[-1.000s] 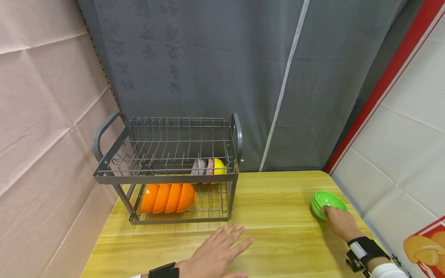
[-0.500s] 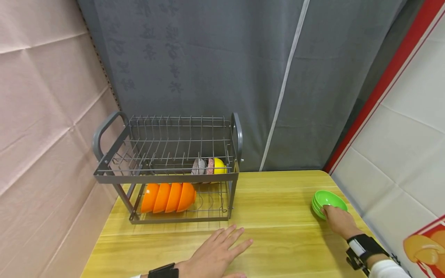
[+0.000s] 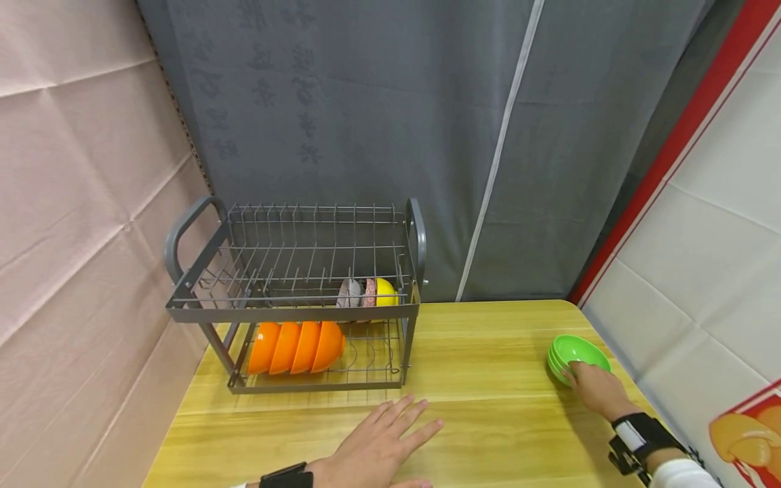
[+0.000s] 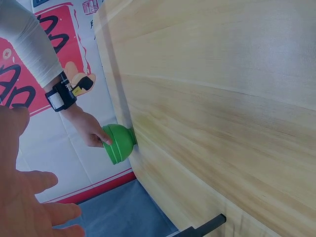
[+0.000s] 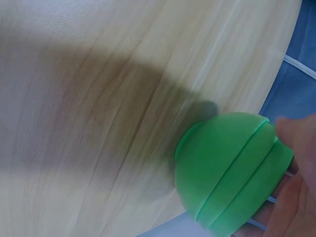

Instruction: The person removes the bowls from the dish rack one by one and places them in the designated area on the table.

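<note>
A wooden table is seen w/ a grey two-tier dish rack at its far left. Four orange bowls are stood on edge in the lower tier; a yellow bowl and patterned dishes are held in the upper tier, right end. A stack of green bowls is set near the table's right edge, well apart from the rack. The stack's near rim is gripped by the right hand, fingers curled on it. The left hand is laid flat on the table, near centre, fingers spread, nothing held
</note>
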The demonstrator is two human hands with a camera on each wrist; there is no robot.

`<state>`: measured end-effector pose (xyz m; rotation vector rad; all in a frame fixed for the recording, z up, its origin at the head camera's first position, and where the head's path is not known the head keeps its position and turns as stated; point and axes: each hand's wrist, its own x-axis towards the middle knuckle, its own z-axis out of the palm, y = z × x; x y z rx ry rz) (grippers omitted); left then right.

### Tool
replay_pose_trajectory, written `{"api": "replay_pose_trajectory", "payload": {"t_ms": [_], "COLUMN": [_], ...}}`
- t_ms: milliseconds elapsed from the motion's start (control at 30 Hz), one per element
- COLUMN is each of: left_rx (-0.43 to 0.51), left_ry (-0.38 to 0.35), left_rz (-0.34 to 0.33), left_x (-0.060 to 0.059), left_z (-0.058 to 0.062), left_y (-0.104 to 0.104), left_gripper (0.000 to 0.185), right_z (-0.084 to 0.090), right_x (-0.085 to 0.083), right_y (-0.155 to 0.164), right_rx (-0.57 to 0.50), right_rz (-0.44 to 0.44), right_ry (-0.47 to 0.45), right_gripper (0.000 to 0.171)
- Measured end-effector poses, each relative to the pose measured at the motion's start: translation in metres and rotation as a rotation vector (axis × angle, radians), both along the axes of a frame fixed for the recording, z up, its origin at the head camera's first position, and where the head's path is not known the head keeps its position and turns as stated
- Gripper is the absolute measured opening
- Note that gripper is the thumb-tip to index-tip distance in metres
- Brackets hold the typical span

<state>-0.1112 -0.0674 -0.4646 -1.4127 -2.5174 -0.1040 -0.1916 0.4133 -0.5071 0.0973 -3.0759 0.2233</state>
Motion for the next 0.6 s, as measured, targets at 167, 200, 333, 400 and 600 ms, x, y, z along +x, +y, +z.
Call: {"api": "replay_pose_trajectory", "payload": {"t_ms": [167,200,333,400,600], "left_rx": [-0.007,-0.007,0.000,0.005,0.016], "left_ry": [-0.012,-0.013,-0.026,-0.026,-0.044], "left_rz": [0.007,0.008,0.010,0.011,0.014], "left_x": [0.000,0.000,0.000,0.000,0.000], "left_z": [0.000,0.001,0.000,0.001,0.001], "left_y": [0.000,0.000,-0.001,-0.001,0.000], "left_gripper": [0.070,0.071,0.071,0.071,0.070], "right_z": [0.003,0.003,0.004,0.004,0.012], "right_x": [-0.001,0.000,0.002,0.004,0.010], "right_y": [0.001,0.001,-0.002,-0.004,-0.009], "right_rx": [-0.009,-0.007,0.018,0.030,0.023], "right_rz": [-0.006,-0.004,0.000,0.002,0.000], "right_ry": [-0.046,-0.046,-0.018,0.010,0.014], "right_gripper": [0.040,0.046,0.063,0.066,0.076]}}
